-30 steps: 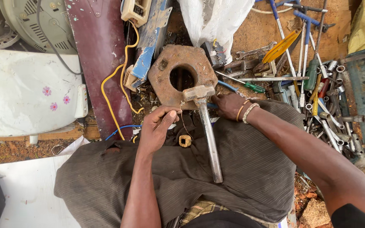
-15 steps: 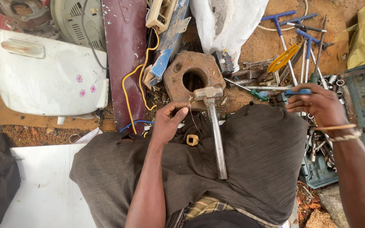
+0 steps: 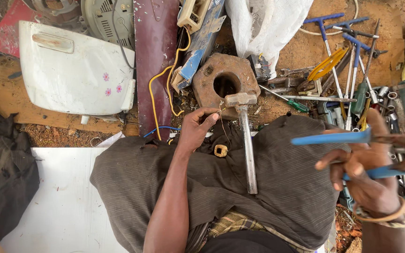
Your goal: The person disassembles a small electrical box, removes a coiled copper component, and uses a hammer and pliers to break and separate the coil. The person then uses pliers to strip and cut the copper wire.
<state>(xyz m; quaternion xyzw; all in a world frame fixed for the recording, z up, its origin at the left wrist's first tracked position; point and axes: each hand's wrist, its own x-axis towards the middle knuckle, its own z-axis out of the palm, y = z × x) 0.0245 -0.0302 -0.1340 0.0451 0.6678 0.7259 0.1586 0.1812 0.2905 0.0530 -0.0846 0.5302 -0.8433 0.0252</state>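
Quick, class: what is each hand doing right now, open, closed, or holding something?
Left hand: closed, pinching a thin wire.
Right hand: closed on blue-handled pliers.

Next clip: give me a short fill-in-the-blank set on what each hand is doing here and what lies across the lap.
1. The right hand holds pliers with ____ handles.
2. The left hand pinches a thin ____ near the rusty block.
3. The hammer rests with its handle across the ____.
4. The block has a round ____ in its middle.

Missing words: blue; wire; lap; hole
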